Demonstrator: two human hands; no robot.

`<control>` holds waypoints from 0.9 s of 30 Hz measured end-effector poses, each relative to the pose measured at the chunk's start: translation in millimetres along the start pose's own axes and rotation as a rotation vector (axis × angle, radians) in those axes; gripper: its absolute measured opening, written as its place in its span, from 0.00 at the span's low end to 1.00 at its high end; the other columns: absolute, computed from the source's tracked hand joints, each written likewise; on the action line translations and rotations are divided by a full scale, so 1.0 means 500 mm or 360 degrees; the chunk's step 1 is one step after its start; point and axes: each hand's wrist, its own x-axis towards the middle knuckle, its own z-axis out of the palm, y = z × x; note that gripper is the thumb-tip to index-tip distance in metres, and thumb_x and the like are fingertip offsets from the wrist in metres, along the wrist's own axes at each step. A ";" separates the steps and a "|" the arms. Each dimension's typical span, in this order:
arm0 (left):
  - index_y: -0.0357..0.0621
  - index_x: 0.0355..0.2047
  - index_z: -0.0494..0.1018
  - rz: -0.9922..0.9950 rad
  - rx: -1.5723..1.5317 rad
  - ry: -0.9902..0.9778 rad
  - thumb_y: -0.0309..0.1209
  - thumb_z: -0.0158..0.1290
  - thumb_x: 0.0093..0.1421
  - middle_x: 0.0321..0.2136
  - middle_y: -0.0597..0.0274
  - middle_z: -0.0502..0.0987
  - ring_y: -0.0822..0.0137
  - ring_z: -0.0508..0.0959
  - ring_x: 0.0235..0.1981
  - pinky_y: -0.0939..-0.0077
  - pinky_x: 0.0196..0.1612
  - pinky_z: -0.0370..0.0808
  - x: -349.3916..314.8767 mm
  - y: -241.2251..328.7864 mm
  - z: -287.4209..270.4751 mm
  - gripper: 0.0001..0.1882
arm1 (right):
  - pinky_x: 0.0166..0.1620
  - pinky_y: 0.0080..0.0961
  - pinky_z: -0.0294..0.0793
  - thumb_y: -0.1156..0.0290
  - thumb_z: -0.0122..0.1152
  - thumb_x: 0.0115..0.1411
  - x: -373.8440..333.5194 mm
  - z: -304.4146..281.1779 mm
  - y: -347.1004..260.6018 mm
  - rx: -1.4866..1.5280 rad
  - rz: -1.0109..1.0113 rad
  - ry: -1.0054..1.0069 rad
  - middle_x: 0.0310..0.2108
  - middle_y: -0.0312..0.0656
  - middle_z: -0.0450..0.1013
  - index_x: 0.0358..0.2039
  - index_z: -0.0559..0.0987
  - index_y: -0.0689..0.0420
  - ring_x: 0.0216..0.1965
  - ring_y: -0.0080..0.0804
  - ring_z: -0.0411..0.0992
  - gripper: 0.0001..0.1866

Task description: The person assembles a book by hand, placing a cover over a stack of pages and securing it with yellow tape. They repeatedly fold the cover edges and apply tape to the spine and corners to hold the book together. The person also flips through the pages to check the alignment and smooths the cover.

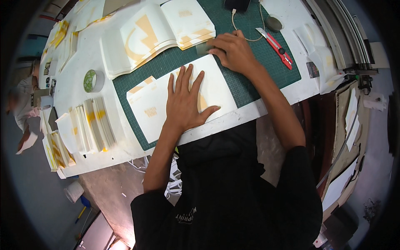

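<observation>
My left hand (183,102) lies flat with its fingers spread on a white folded sheet (146,100) with pale orange print. The sheet rests on a green cutting mat (243,81) near the table's front edge. Just beyond the sheet's top right corner is my right hand (233,50), its fingers bent together around a small, see-through greyish piece (203,49). That piece is blurred, so its kind cannot be made out. Past my hands, a pile of opened printed sheets (164,31) partly covers the mat. A red box cutter (278,50) lies right of my right hand.
A tape roll (93,81) and stacks of folded printed sheets (92,125) occupy the table's left side. A dark round object (273,23) and a white cable (234,18) lie at the back right. Loose sheets (323,62) sit at the right edge. Another person (27,102) is far left.
</observation>
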 end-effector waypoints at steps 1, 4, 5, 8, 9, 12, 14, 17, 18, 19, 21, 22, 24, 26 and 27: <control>0.36 0.73 0.61 -0.0006 -0.0005 0.0001 0.71 0.58 0.56 0.75 0.38 0.55 0.43 0.48 0.79 0.40 0.78 0.38 0.000 -0.001 0.001 0.58 | 0.49 0.38 0.67 0.72 0.75 0.56 0.003 -0.002 0.005 0.0003 -0.0102 0.0015 0.36 0.39 0.83 0.42 0.87 0.54 0.39 0.35 0.77 0.13; 0.29 0.72 0.60 -0.0030 -0.0004 0.0000 0.73 0.55 0.57 0.75 0.39 0.55 0.45 0.47 0.79 0.41 0.78 0.38 -0.005 -0.003 0.009 0.62 | 0.52 0.42 0.68 0.77 0.74 0.50 -0.062 -0.044 -0.037 0.0053 -0.0103 -0.0096 0.38 0.38 0.83 0.38 0.86 0.54 0.44 0.34 0.77 0.13; 0.28 0.72 0.59 -0.0026 0.0017 -0.0001 0.74 0.55 0.56 0.75 0.39 0.55 0.45 0.47 0.80 0.42 0.78 0.37 -0.005 -0.003 0.008 0.63 | 0.53 0.44 0.68 0.80 0.72 0.47 -0.097 -0.065 -0.062 0.0061 -0.0130 -0.0143 0.38 0.37 0.83 0.37 0.86 0.54 0.45 0.35 0.77 0.14; 0.27 0.72 0.58 -0.0008 0.0039 -0.0012 0.75 0.54 0.56 0.76 0.41 0.54 0.46 0.46 0.80 0.42 0.79 0.37 -0.001 -0.003 0.013 0.64 | 0.52 0.47 0.69 0.86 0.68 0.42 -0.210 -0.127 -0.139 0.0107 -0.0145 -0.0166 0.37 0.36 0.82 0.35 0.86 0.54 0.44 0.35 0.77 0.18; 0.27 0.72 0.57 -0.0014 0.0046 -0.0019 0.75 0.54 0.56 0.76 0.41 0.54 0.47 0.46 0.80 0.42 0.79 0.36 -0.002 -0.003 0.011 0.64 | 0.53 0.48 0.68 0.86 0.68 0.42 -0.244 -0.141 -0.160 0.0134 -0.0103 -0.0202 0.38 0.36 0.82 0.35 0.85 0.54 0.44 0.36 0.76 0.18; 0.27 0.72 0.57 -0.0053 0.0032 -0.0043 0.75 0.54 0.56 0.76 0.41 0.53 0.47 0.45 0.80 0.42 0.79 0.36 -0.003 -0.001 0.012 0.64 | 0.56 0.49 0.67 0.85 0.69 0.44 -0.296 -0.181 -0.164 0.0185 0.0076 -0.0271 0.39 0.37 0.81 0.37 0.85 0.54 0.45 0.37 0.76 0.18; 0.29 0.73 0.57 -0.0052 0.0033 -0.0031 0.73 0.56 0.56 0.76 0.40 0.53 0.46 0.46 0.80 0.42 0.79 0.36 -0.005 -0.004 0.009 0.63 | 0.56 0.49 0.66 0.85 0.67 0.47 -0.296 -0.203 -0.129 0.0227 0.0288 -0.0291 0.39 0.37 0.81 0.38 0.85 0.54 0.44 0.39 0.76 0.17; 0.32 0.74 0.56 -0.0025 -0.0103 0.0038 0.65 0.59 0.60 0.76 0.39 0.53 0.44 0.48 0.79 0.42 0.79 0.38 -0.008 -0.004 0.001 0.57 | 0.58 0.50 0.63 0.72 0.74 0.55 -0.270 -0.185 -0.095 -0.0227 0.0512 -0.0158 0.50 0.39 0.77 0.51 0.83 0.51 0.51 0.45 0.73 0.22; 0.33 0.74 0.56 -0.0022 -0.0167 0.0083 0.62 0.60 0.61 0.76 0.39 0.53 0.43 0.48 0.79 0.42 0.79 0.40 -0.006 -0.006 -0.002 0.55 | 0.58 0.50 0.63 0.69 0.76 0.56 -0.240 -0.181 -0.104 -0.0414 0.0574 -0.0027 0.53 0.40 0.76 0.54 0.83 0.50 0.52 0.46 0.72 0.24; 0.34 0.75 0.56 -0.0046 -0.0342 0.0149 0.58 0.60 0.63 0.76 0.38 0.53 0.42 0.49 0.79 0.43 0.79 0.42 -0.006 -0.014 -0.002 0.52 | 0.59 0.51 0.62 0.59 0.78 0.55 -0.233 -0.176 -0.118 -0.0375 0.0385 0.0006 0.59 0.42 0.72 0.59 0.80 0.49 0.57 0.47 0.69 0.31; 0.37 0.75 0.55 -0.0096 -0.0686 0.0274 0.50 0.60 0.66 0.76 0.37 0.53 0.40 0.51 0.78 0.44 0.78 0.45 -0.010 -0.033 0.001 0.47 | 0.60 0.53 0.63 0.57 0.78 0.54 -0.211 -0.158 -0.172 -0.0035 0.0185 -0.0081 0.57 0.43 0.74 0.58 0.81 0.52 0.58 0.45 0.69 0.31; 0.37 0.75 0.55 -0.0101 -0.0720 0.0286 0.48 0.59 0.67 0.76 0.37 0.53 0.40 0.51 0.78 0.45 0.78 0.47 -0.011 -0.032 -0.003 0.45 | 0.61 0.54 0.63 0.59 0.77 0.54 -0.199 -0.153 -0.201 0.0138 0.0102 -0.0173 0.57 0.44 0.74 0.58 0.81 0.53 0.58 0.44 0.69 0.31; 0.38 0.75 0.56 -0.0113 -0.0792 0.0312 0.44 0.57 0.69 0.76 0.37 0.53 0.39 0.51 0.78 0.47 0.78 0.50 -0.015 -0.027 -0.007 0.42 | 0.62 0.55 0.63 0.64 0.76 0.52 -0.188 -0.134 -0.235 0.0136 -0.0001 -0.0282 0.56 0.44 0.74 0.57 0.81 0.55 0.58 0.44 0.70 0.31; 0.38 0.75 0.56 -0.0117 -0.0818 0.0322 0.44 0.57 0.69 0.76 0.37 0.53 0.38 0.51 0.78 0.48 0.77 0.51 -0.015 -0.026 -0.009 0.41 | 0.63 0.56 0.64 0.68 0.75 0.51 -0.188 -0.126 -0.246 0.0113 -0.0083 -0.0341 0.55 0.45 0.75 0.57 0.81 0.57 0.58 0.44 0.71 0.31; 0.38 0.75 0.56 -0.0122 -0.0832 0.0327 0.43 0.57 0.69 0.76 0.37 0.53 0.38 0.52 0.78 0.48 0.77 0.51 -0.015 -0.026 -0.009 0.41 | 0.64 0.56 0.64 0.69 0.74 0.50 -0.189 -0.125 -0.248 0.0093 -0.0115 -0.0346 0.54 0.44 0.75 0.57 0.80 0.57 0.57 0.44 0.71 0.31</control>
